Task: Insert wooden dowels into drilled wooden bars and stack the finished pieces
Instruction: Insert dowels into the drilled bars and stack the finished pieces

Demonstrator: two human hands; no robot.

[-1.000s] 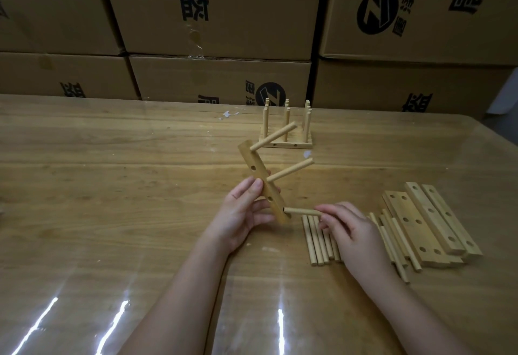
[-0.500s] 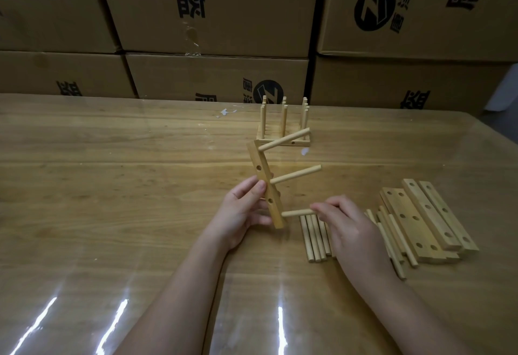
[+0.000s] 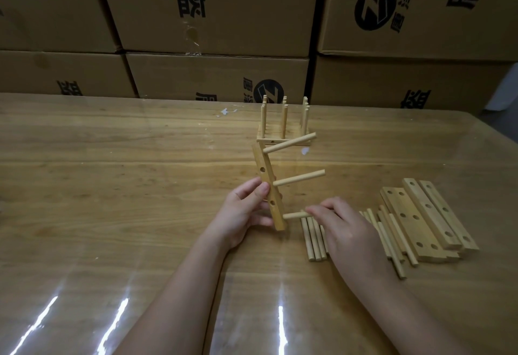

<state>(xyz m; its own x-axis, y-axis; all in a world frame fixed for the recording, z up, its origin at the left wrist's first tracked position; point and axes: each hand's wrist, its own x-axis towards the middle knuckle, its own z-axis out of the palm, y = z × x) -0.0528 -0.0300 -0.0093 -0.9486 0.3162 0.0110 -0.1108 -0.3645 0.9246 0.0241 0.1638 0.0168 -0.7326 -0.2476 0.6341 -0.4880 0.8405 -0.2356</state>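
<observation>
— Hands?
— Left hand (image 3: 241,211) grips a drilled bar (image 3: 269,189), nearly upright over the table (image 3: 112,186). Right hand (image 3: 344,228) pinches the lowest dowel (image 3: 297,215) of three.
— Room?
— Loose dowels (image 3: 314,239) under the right hand, spare bars (image 3: 429,220) beyond, finished pieces (image 3: 283,130) behind, open tabletop to the left. The bar stands straighter than a second ago.

Your head camera looks forward and down across the table (image 3: 112,186), close over your left hand (image 3: 243,212) and right hand (image 3: 347,231).
</observation>
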